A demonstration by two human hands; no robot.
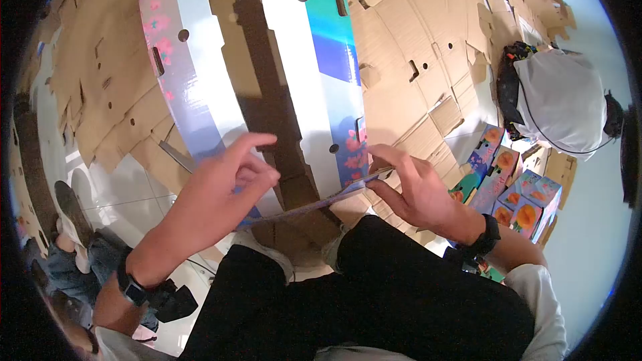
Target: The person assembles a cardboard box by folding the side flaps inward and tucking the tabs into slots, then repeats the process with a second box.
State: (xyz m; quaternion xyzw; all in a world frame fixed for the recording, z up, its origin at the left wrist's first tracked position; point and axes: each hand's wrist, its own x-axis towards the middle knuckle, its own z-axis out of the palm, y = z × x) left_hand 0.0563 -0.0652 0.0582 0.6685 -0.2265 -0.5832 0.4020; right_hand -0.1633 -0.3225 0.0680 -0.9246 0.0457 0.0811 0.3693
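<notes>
A large printed cardboard box (291, 60) lies in front of my knees, with white, green, blue and pink-flowered panels and a brown strip down its middle. Over its near left part is my left hand (234, 177), index finger and thumb stretched apart and the other fingers curled, with nothing visible in it. At the near right corner, my right hand (414, 190) has the box's edge between thumb and fingers. Round holes and slots are cut in the panels.
Flat brown cardboard sheets (408, 47) cover the floor. Small flower-printed boxes (525, 204) stand at the right, below a person in a white shirt (562, 97). Another person's shoe (70, 204) and legs show at the left, on white tiles (127, 184).
</notes>
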